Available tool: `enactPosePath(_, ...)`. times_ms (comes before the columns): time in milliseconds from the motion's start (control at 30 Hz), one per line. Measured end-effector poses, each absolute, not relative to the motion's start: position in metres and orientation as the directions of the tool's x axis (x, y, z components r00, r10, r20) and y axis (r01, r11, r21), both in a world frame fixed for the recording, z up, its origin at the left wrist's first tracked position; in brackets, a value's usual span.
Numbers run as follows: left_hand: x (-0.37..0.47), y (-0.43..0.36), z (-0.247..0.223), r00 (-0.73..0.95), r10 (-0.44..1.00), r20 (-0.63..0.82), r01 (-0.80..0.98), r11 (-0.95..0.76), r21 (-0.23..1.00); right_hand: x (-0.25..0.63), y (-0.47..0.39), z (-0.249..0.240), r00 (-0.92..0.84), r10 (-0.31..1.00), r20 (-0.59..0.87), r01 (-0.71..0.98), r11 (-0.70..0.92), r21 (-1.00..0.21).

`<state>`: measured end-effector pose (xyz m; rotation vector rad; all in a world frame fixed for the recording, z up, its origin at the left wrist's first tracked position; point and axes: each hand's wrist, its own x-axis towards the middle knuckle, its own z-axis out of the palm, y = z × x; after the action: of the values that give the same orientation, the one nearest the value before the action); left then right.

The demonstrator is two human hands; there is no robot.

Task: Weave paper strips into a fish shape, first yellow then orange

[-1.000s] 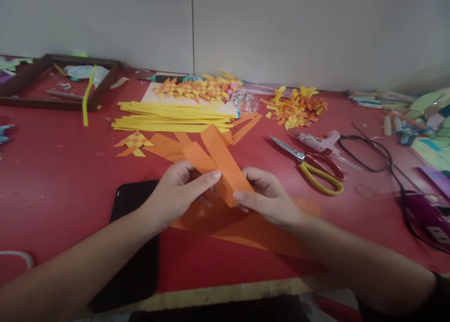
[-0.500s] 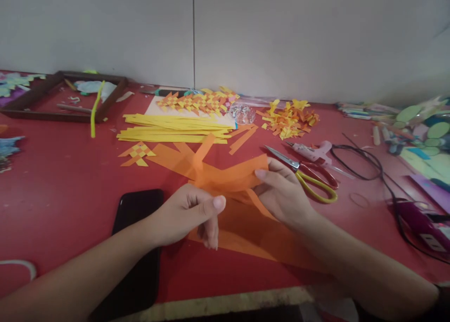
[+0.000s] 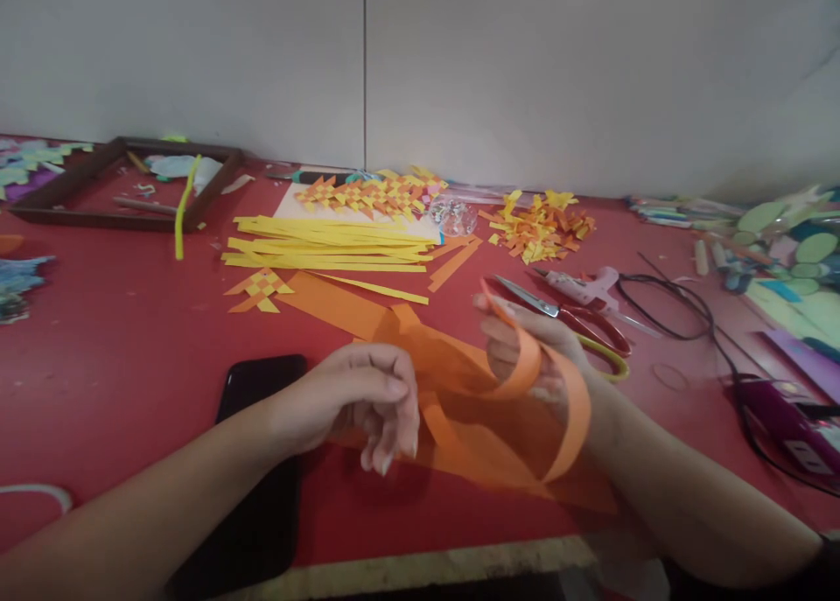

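My right hand (image 3: 538, 356) is closed around curled orange paper strips (image 3: 577, 417), which loop out from the fingers and look smeared by motion. My left hand (image 3: 374, 400) hovers to the left with loosely bent fingers, the thumb against the index finger and nothing visible in its grasp. Under both hands lie wide orange paper pieces (image 3: 334, 303). A single yellow strip (image 3: 374, 286) rests just behind them, in front of a pile of yellow paper strips (image 3: 328, 244). At its left sits a woven orange and yellow paper fish (image 3: 262, 288).
A black phone (image 3: 255, 487) lies beneath my left forearm. Scissors (image 3: 584, 317), a pink glue gun (image 3: 594, 284) and its black cable (image 3: 702, 321) are right of my right hand. Behind stand woven fish (image 3: 367, 192), paper scraps (image 3: 542, 225) and a brown frame (image 3: 98, 223).
My right hand has turned and drawn the orange strip into curls, lower and to the right. My left fingers have curled in. A yellow strip now shows in front of the pile.
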<state>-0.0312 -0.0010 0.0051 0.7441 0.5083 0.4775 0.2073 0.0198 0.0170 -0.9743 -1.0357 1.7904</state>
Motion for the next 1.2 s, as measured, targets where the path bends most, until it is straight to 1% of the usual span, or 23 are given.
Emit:
enactPosePath(67, -0.029, 0.001, 0.005, 0.651, 0.697, -0.302, -0.319, 0.611, 0.724, 0.202, 0.020, 0.013, -0.424, 0.831, -0.360, -0.321, -0.510, -0.798)
enactPosePath(100, -0.028, 0.001, 0.004, 0.565, 0.762, -0.316, -0.345, 0.566, 0.749, 0.199, 0.020, 0.011, -0.464, 0.783, -0.415, -0.322, -0.585, -0.744)
enactPosePath(167, -0.025, 0.002, 0.003, 0.414, 0.865, -0.284, -0.328, 0.432, 0.840, 0.193, 0.019, 0.007, -0.492, 0.743, -0.454, -0.284, -0.630, -0.723)
enactPosePath(200, -0.024, 0.001, 0.002, 0.383, 0.890, -0.245, -0.287, 0.367, 0.885, 0.191, 0.018, 0.004, -0.481, 0.751, -0.453, -0.278, -0.620, -0.734)
enactPosePath(233, -0.023, 0.000, 0.002, 0.393, 0.896, -0.207, -0.242, 0.318, 0.917, 0.188, 0.017, 0.002, -0.454, 0.773, -0.443, -0.284, -0.596, -0.751)
enactPosePath(267, -0.022, -0.001, 0.001, 0.440, 0.878, -0.189, -0.209, 0.305, 0.929, 0.186, 0.015, 0.001, -0.425, 0.796, -0.430, -0.288, -0.569, -0.770)
enactPosePath(333, -0.023, -0.003, 0.001, 0.592, 0.778, -0.212, -0.181, 0.384, 0.905, 0.183, 0.012, -0.001, -0.370, 0.840, -0.398, -0.295, -0.512, -0.807)
enactPosePath(400, -0.026, -0.005, 0.003, 0.756, 0.613, -0.228, -0.169, 0.520, 0.837, 0.180, 0.009, -0.001, -0.340, 0.866, -0.368, -0.305, -0.471, -0.828)
enactPosePath(467, -0.030, -0.005, 0.004, 0.882, 0.432, -0.189, -0.141, 0.623, 0.770, 0.179, 0.008, -0.001, -0.340, 0.868, -0.363, -0.311, -0.468, -0.827)
enactPosePath(500, -0.032, -0.005, 0.005, 0.919, 0.356, -0.167, -0.117, 0.654, 0.748, 0.179, 0.008, -0.001, -0.352, 0.860, -0.369, -0.309, -0.479, -0.822)
enactPosePath(533, -0.033, -0.004, 0.006, 0.937, 0.310, -0.161, -0.097, 0.675, 0.731, 0.178, 0.008, 0.000, -0.373, 0.846, -0.382, -0.299, -0.499, -0.813)
enactPosePath(567, -0.033, -0.003, 0.005, 0.937, 0.302, -0.177, -0.084, 0.686, 0.723, 0.178, 0.007, 0.000, -0.395, 0.830, -0.394, -0.284, -0.519, -0.806)
enactPosePath(600, -0.033, -0.002, 0.005, 0.919, 0.330, -0.215, -0.078, 0.687, 0.722, 0.178, 0.007, 0.000, -0.417, 0.815, -0.402, -0.268, -0.533, -0.802)
enactPosePath(667, -0.029, -0.001, 0.003, 0.830, 0.463, -0.310, -0.092, 0.663, 0.743, 0.177, 0.006, -0.001, -0.456, 0.796, -0.398, -0.234, -0.538, -0.810)
enactPosePath(733, -0.025, 0.000, 0.001, 0.707, 0.594, -0.383, -0.095, 0.616, 0.782, 0.177, 0.005, -0.003, -0.476, 0.797, -0.372, -0.192, -0.508, -0.840)
enactPosePath(800, -0.021, 0.000, 0.001, 0.621, 0.668, -0.410, -0.070, 0.568, 0.820, 0.176, 0.004, -0.005, -0.471, 0.813, -0.342, -0.146, -0.454, -0.879)
enactPosePath(900, -0.019, -0.001, 0.003, 0.576, 0.714, -0.399, -0.042, 0.513, 0.857, 0.176, 0.002, -0.007, -0.457, 0.833, -0.312, -0.123, -0.406, -0.906)
enactPosePath(1067, -0.021, 0.000, 0.005, 0.577, 0.733, -0.359, -0.049, 0.470, 0.881, 0.175, 0.001, -0.005, -0.464, 0.809, -0.360, -0.185, -0.486, -0.854)
enactPosePath(1133, -0.022, 0.000, 0.005, 0.583, 0.727, -0.362, -0.035, 0.468, 0.883, 0.174, 0.001, -0.004, -0.465, 0.812, -0.353, -0.203, -0.486, -0.850)
enactPosePath(1200, -0.022, -0.001, 0.004, 0.587, 0.723, -0.364, -0.014, 0.459, 0.888, 0.174, 0.001, -0.005, -0.456, 0.830, -0.322, -0.214, -0.454, -0.865)
